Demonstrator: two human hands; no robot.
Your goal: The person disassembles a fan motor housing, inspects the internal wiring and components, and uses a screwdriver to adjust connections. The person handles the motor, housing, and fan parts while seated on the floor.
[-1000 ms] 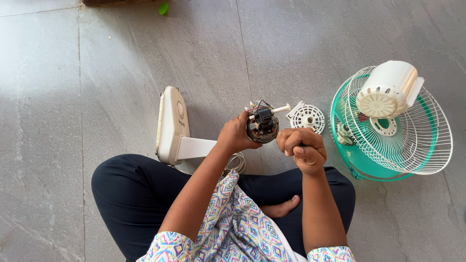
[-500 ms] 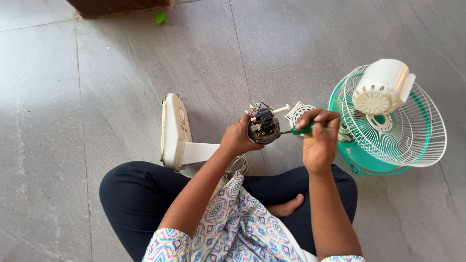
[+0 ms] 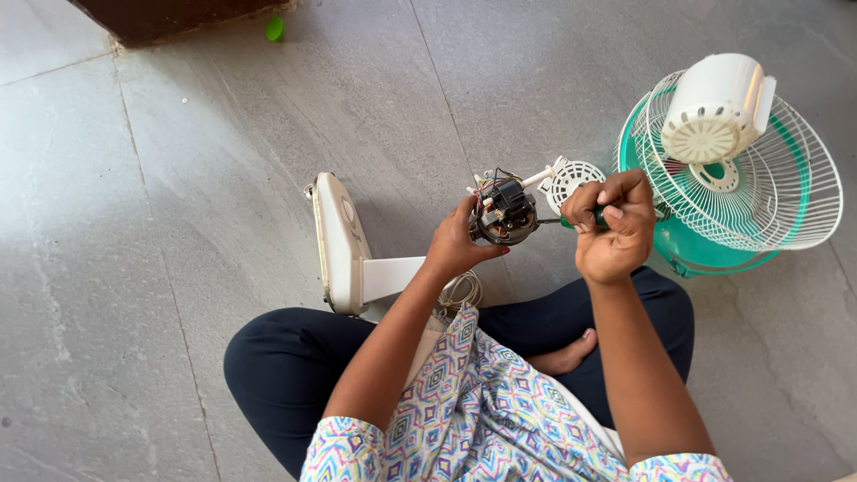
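Left hand (image 3: 455,245) clamped around motor (image 3: 504,212), held above the floor. Right hand (image 3: 611,228) fisted on green screwdriver (image 3: 571,221), tip at the motor. Fan guard (image 3: 768,178) just right.

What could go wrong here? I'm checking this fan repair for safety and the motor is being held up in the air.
1. The left hand alone holds the fan motor off the floor; if the screwdriver in the right hand slips, its tip may jab those fingers.
2. Thin wires sit exposed on the motor and could be nicked or pulled.
3. The white motor cover rests loosely on the fan grille and might roll off.
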